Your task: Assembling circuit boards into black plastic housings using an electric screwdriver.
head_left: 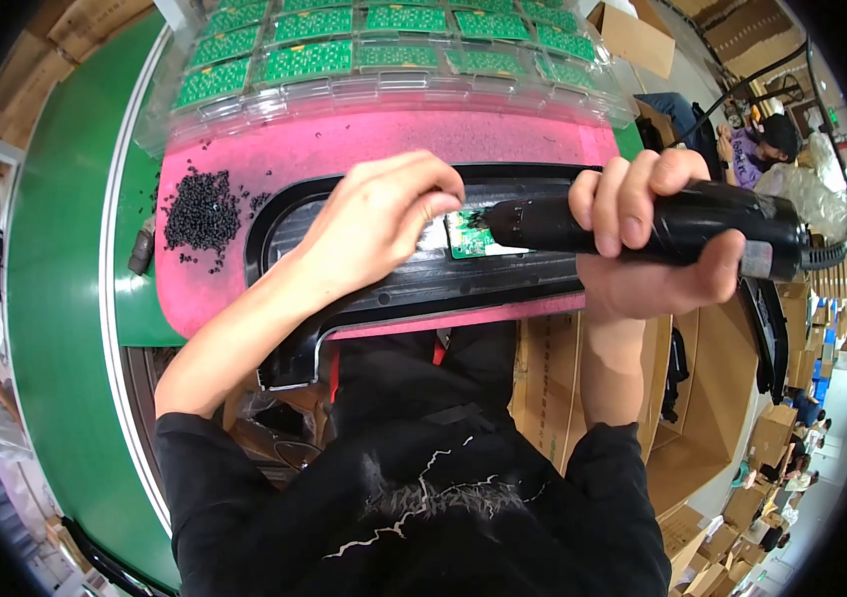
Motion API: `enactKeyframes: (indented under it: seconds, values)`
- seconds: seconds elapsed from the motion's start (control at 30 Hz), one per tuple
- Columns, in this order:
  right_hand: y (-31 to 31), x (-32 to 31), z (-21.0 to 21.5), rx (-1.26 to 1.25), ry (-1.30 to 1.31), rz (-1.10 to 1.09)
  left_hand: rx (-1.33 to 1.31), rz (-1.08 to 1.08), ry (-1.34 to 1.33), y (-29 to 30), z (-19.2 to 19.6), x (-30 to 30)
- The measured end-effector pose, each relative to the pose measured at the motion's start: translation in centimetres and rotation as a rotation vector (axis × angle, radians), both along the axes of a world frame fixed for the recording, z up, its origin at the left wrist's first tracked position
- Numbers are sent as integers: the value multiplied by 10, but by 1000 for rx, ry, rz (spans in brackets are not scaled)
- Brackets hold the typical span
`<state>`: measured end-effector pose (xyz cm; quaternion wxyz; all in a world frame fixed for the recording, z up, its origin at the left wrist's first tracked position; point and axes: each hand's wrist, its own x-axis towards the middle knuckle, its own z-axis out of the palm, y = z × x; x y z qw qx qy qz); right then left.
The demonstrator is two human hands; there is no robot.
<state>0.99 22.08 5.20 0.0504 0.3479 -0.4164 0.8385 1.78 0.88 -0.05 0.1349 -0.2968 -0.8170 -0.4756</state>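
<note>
While the right hand (642, 239) wraps its fingers tight around a matte black electric screwdriver (662, 227), its tip meets the small green circuit board (465, 235) seated in a glossy black plastic housing (394, 289) at the pink mat's (244, 289) near edge. Left hand (384, 214) fingers pinch down beside the board. Loose black screws (202, 211) heap leftward, with bare mat between; clear trays of green boards (364, 50) crowd the far edge.

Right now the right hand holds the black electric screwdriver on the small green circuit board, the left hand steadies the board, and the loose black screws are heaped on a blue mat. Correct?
Not quite: the mat is pink, as the head view shows. The rest holds: right hand grips the electric screwdriver at the circuit board, left hand steadies it, and the black screws lie heaped on the mat.
</note>
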Motion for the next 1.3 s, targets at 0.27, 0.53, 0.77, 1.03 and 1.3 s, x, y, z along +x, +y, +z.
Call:
enactKeyframes:
  seconds: [0.27,0.53,0.77,1.03,1.3]
  values:
    - [-9,-14,-25,205,-51,-160,97,156,-121,1,2,-3]
    - [-22,-28,-33,220,-69,-67,-128,156,-190,-6,5,-5]
    - [-41,-31,-24,217,-113,-47,-17,70,-142,-6,-10,-11]
    - [-36,-20,-22,187,-130,-70,-153,11,-119,-5,-15,-8]
    - [-15,2,-1,3,-5,-60,-154,-129,21,-7,-14,-6]
